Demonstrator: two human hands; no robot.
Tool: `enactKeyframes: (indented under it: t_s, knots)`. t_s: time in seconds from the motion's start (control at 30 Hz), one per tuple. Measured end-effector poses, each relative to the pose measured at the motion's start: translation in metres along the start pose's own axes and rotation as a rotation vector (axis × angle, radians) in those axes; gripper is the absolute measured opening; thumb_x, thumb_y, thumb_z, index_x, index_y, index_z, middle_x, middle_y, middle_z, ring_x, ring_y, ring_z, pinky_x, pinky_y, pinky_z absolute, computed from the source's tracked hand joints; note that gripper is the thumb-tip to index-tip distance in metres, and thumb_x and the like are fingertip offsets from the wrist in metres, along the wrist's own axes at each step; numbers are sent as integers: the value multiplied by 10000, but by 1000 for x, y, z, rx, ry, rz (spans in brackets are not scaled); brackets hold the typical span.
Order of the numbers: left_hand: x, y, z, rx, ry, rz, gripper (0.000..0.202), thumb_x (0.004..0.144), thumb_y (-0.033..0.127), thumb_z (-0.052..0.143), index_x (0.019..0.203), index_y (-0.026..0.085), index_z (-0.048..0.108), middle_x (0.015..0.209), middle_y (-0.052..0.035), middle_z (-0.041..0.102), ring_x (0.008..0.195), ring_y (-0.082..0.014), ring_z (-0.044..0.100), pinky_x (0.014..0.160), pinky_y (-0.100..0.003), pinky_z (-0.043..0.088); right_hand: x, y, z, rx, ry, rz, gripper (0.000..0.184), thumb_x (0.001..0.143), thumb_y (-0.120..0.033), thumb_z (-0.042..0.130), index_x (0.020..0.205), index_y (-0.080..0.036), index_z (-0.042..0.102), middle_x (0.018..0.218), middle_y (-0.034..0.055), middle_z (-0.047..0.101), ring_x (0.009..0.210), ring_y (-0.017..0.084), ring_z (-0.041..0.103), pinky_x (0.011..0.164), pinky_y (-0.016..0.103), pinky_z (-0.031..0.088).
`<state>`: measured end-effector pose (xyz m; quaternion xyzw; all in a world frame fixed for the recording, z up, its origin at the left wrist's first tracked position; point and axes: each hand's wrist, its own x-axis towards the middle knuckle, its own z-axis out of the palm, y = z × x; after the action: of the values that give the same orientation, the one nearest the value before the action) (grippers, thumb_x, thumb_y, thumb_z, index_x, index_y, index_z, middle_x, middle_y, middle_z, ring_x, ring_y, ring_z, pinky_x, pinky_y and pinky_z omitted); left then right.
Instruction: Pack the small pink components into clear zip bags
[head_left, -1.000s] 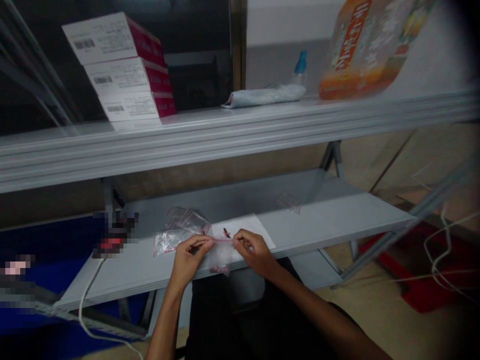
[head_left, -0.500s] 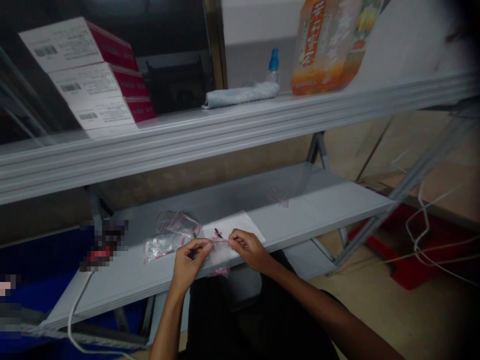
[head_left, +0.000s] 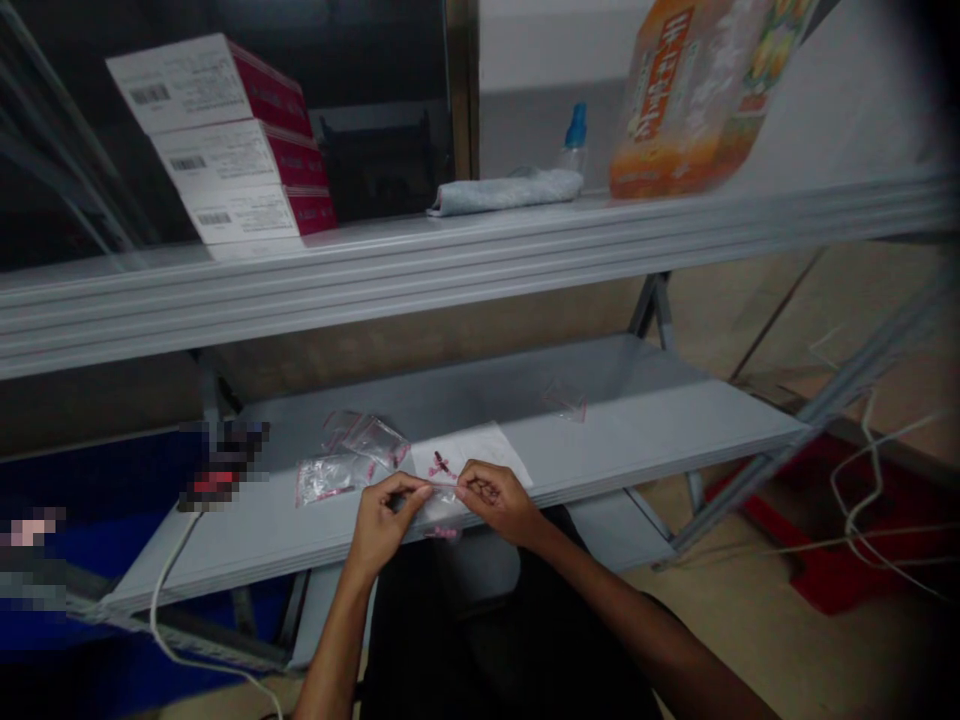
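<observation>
My left hand (head_left: 384, 518) and my right hand (head_left: 501, 500) pinch the two ends of the reddish top edge of a small clear zip bag (head_left: 442, 506). The bag hangs between them at the table's front edge, with small pink pieces showing at its bottom. Just behind my fingers, some small pink and dark pieces (head_left: 440, 463) lie on a white sheet (head_left: 487, 445). Left of the sheet are several clear zip bags (head_left: 326, 477) with pink bits inside or beside them. My fingertips are too small to make out in detail.
A raised shelf (head_left: 420, 270) crosses the table (head_left: 622, 420), bearing stacked boxes (head_left: 225, 150), a folded cloth (head_left: 510, 192), a blue-topped spray bottle (head_left: 574, 140) and a big orange jug (head_left: 675, 110). Another clear bag (head_left: 566, 402) lies right of the sheet. A white cable (head_left: 157, 610) hangs at left.
The view has shifted, so the shelf and table items appear further right. Both hands keep their pinch on the bag's top edge, and their fingertips look slightly closer together.
</observation>
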<state>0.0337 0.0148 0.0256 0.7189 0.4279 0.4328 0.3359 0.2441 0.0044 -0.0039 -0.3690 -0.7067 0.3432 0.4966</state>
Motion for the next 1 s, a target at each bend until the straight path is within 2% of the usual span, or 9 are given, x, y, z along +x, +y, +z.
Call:
enactKeyframes:
  t_s: [0.17,0.33,0.5,0.63,0.73,1.0]
  knots:
    - [0,1,1,-16,-67,-2,205,818,363,695,848,161,720,806,-51,718,761,-181,637,726,-265,478,1,-4,-2,50,-33,-10,238,899,-369,593,766,-171,603,708,-19,486,559,90,372,518,224,279]
    - [1,3,3,-1,-86,21,199,825,360,687,803,169,736,786,-56,723,760,-191,639,724,-276,478,1,-3,-1,45,-56,27,200,886,-376,613,847,-180,619,621,-53,411,518,85,337,492,217,250]
    - [2,7,4,18,-115,51,199,823,355,692,873,175,760,838,-70,740,787,-206,656,753,-298,488,2,-7,-3,33,-88,-53,218,908,-360,577,808,-173,631,750,-2,535,597,99,417,537,223,308]
    - [2,7,4,25,-127,53,178,825,341,695,837,175,759,811,-64,732,774,-199,654,736,-289,483,1,-7,-2,58,-91,-47,213,902,-342,582,776,-172,612,717,-12,518,576,95,405,522,220,300]
    - [1,7,4,-2,-135,66,173,834,330,686,820,172,754,811,-68,726,791,-203,656,752,-294,484,1,-6,0,42,-74,-31,175,897,-328,588,819,-175,624,694,-26,503,542,87,380,500,217,277]
    - [1,9,6,31,-181,42,198,829,358,684,856,176,758,835,-70,737,801,-209,654,761,-297,490,2,-6,-1,31,-101,-114,221,914,-335,573,796,-170,660,723,0,562,616,110,460,563,234,346]
